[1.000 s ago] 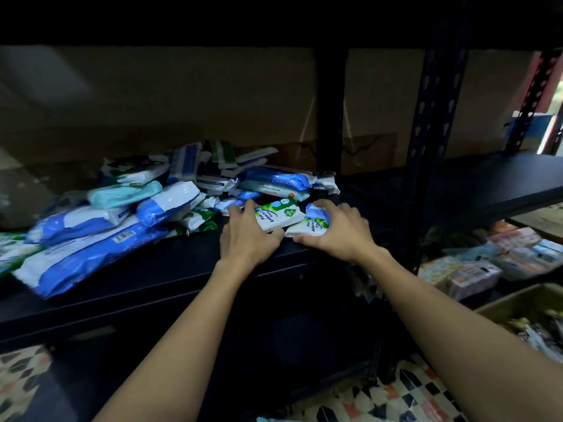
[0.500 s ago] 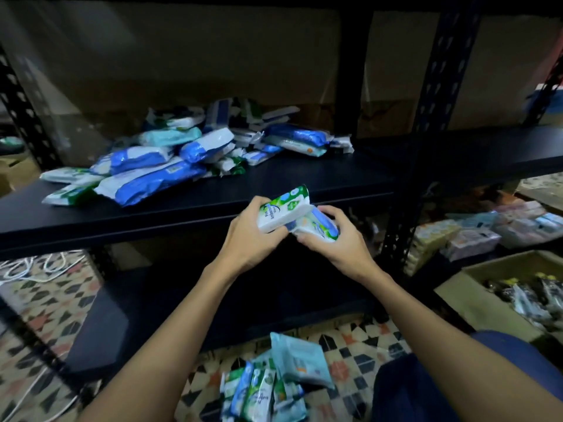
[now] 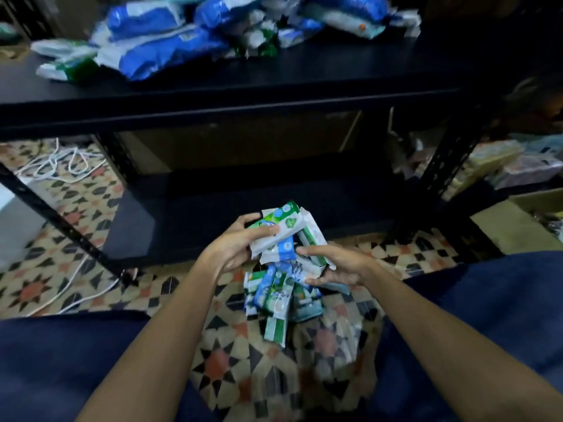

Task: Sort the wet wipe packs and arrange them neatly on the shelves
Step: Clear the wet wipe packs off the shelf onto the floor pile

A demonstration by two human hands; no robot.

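Observation:
My left hand [image 3: 233, 249] grips a small green-and-white wet wipe pack [image 3: 278, 226], thumb on top. My right hand [image 3: 336, 264] holds another small blue-and-white pack [image 3: 307, 263], its fingers curled under it. Both hands hover low over a small pile of similar wipe packs [image 3: 278, 300] lying on the tiled floor between my knees. On the black upper shelf [image 3: 213, 83], a jumbled heap of blue, white and green wipe packs [image 3: 189, 35] lies blurred at the top of the view. The lower shelf board [image 3: 198, 214] sits dark just beyond my hands.
Black shelf uprights [image 3: 61, 220] slant down at left and right. White cables [image 3: 58, 161] lie on the patterned floor at left. More packaged goods [image 3: 511, 166] and a cardboard box [image 3: 518, 220] stand at right. My blue-clad knees [image 3: 61, 360] frame the floor pile.
Both hands carried the two small packs off the upper shelf and down toward the floor pile. The view tilted downward with them.

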